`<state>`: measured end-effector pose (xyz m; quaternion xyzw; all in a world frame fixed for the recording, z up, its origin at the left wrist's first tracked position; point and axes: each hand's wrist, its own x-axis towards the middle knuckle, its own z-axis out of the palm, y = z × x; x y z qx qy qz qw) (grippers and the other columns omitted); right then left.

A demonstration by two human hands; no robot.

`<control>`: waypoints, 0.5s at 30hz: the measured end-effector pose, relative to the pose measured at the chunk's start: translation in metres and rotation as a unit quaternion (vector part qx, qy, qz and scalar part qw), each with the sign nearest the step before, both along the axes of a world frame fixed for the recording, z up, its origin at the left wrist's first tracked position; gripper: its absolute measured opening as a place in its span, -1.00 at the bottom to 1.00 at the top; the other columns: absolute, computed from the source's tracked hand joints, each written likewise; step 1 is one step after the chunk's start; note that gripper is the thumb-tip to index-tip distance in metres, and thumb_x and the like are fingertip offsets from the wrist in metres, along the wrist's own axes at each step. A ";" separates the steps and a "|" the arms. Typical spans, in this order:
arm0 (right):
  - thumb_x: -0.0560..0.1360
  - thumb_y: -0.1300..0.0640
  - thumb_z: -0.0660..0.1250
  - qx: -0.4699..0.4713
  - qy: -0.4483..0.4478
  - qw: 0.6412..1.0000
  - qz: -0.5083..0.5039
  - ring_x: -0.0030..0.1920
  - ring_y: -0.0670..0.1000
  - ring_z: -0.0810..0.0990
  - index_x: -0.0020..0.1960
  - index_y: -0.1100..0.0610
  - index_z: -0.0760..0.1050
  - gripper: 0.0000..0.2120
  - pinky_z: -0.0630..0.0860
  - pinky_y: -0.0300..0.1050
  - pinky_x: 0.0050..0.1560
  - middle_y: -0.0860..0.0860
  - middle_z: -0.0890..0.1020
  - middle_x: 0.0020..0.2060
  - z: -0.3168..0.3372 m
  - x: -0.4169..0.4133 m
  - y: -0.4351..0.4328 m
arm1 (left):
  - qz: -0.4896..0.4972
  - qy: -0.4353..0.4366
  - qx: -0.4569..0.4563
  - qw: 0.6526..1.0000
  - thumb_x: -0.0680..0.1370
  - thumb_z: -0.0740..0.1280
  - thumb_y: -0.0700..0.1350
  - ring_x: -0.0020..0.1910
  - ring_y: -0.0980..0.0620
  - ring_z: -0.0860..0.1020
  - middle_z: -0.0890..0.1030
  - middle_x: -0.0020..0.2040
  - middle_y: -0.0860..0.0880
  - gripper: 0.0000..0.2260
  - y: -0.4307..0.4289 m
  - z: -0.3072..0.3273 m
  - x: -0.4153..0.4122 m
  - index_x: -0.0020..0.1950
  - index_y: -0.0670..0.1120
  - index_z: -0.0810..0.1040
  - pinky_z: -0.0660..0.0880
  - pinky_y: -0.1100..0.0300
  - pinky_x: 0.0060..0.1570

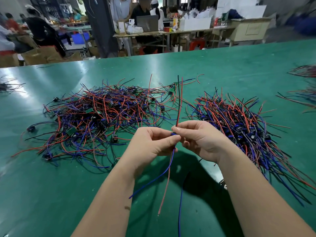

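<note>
Above the green table (51, 194), my left hand (150, 142) and my right hand (200, 139) meet and both pinch one small wired module (174, 134), a blue part mostly hidden by my fingertips. A red wire and a black wire (178, 103) rise from it between my hands. Below my left hand a blue wire (159, 177) and a pale red wire hang down towards me.
A loose, tangled heap of red, blue and black wired modules (95, 117) lies left of centre. A tidier pile with aligned wires (242, 127) lies to the right. More wires (304, 86) sit at the far right edge. People and cluttered benches stand beyond the table.
</note>
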<state>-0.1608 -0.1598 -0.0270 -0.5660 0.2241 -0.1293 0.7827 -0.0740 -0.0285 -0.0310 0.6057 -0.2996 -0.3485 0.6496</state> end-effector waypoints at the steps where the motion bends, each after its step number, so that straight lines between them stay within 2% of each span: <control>1: 0.32 0.27 0.44 -0.002 0.004 1.000 -0.003 -0.49 -0.13 0.48 -0.25 0.19 0.53 -0.92 0.40 -0.36 -0.47 0.00 0.56 -0.45 0.001 0.000 0.000 | -0.004 -0.001 0.004 1.000 0.26 0.47 -0.11 -0.40 0.05 0.63 0.66 -0.35 -0.05 -0.82 0.000 0.000 0.000 -0.20 -0.15 0.66 0.58 0.25 -0.32; 4: 0.39 0.32 0.40 0.003 -0.001 0.999 -0.052 -0.54 -0.15 0.48 -0.24 0.21 0.51 -0.90 0.37 -0.38 -0.52 -0.01 0.54 -0.52 0.003 0.000 -0.002 | -0.027 0.007 0.027 0.999 0.26 0.48 -0.12 -0.41 0.04 0.61 0.64 -0.35 -0.08 -0.84 0.000 -0.003 0.000 -0.23 -0.17 0.64 0.60 0.21 -0.30; 8: 0.42 0.32 0.40 0.047 -0.030 0.984 -0.167 -0.57 -0.16 0.47 -0.21 0.21 0.51 -0.92 0.32 -0.39 -0.59 -0.02 0.54 -0.55 0.009 -0.004 -0.014 | -0.135 -0.021 0.099 0.986 0.28 0.50 -0.11 -0.41 0.06 0.59 0.64 -0.34 -0.05 -0.85 0.003 -0.005 -0.003 -0.23 -0.12 0.61 0.56 0.25 -0.33; 11: 0.42 0.31 0.41 0.076 -0.061 0.969 -0.229 -0.57 -0.16 0.45 -0.20 0.19 0.51 -0.90 0.32 -0.39 -0.59 -0.04 0.53 -0.55 0.009 -0.005 -0.021 | -0.209 -0.046 0.124 0.969 0.44 0.47 -0.21 -0.41 0.11 0.53 0.59 -0.37 0.04 -0.91 0.003 -0.008 -0.008 -0.11 -0.05 0.63 0.51 0.29 -0.32; 13: 0.44 0.30 0.41 0.095 -0.083 0.957 -0.262 -0.57 -0.16 0.45 -0.19 0.15 0.51 -0.89 0.32 -0.38 -0.58 -0.05 0.53 -0.55 0.007 -0.004 -0.023 | -0.247 -0.091 0.138 0.955 0.49 0.43 -0.20 -0.39 0.13 0.46 0.50 -0.38 0.09 -0.81 0.003 -0.009 -0.009 0.06 0.00 0.63 0.46 0.32 -0.30; 15: 0.49 0.29 0.36 0.125 -0.121 0.943 -0.285 -0.55 -0.14 0.46 -0.18 0.14 0.51 -0.90 0.32 -0.36 -0.56 -0.03 0.53 -0.53 0.008 -0.003 -0.026 | -0.279 -0.137 0.144 0.940 0.50 0.42 -0.17 -0.36 0.10 0.40 0.46 -0.35 0.06 -0.79 0.004 -0.009 -0.009 0.12 0.00 0.63 0.35 0.28 -0.31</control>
